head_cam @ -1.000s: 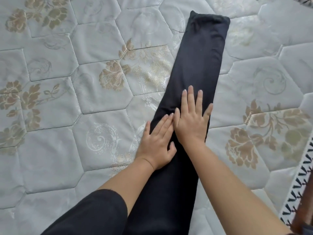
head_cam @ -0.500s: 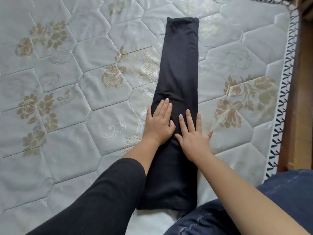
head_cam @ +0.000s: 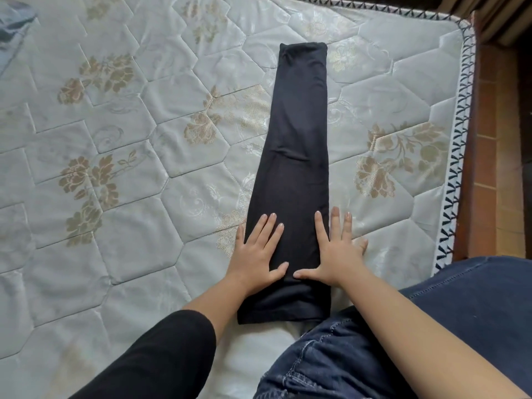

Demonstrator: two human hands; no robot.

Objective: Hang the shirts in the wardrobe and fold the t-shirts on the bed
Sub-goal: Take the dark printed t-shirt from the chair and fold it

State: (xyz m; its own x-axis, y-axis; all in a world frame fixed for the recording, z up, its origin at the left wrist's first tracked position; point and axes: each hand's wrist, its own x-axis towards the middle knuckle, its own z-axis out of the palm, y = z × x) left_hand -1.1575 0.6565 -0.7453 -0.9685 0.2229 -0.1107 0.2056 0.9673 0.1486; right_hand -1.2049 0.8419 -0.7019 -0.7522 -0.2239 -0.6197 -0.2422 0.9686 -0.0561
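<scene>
Since the t-shirt [head_cam: 296, 168] runs long, straight away from me, my left hand [head_cam: 259, 256] and right hand [head_cam: 338, 254] press its near end, fingers straight and flat.

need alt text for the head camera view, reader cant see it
A left hand and right hand press flat, fingers straight, on the near end of a black t-shirt folded into a long narrow strip on a pale quilted mattress with gold flowers. The right hand lies partly on the mattress, and blue jeans show at lower right.
</scene>
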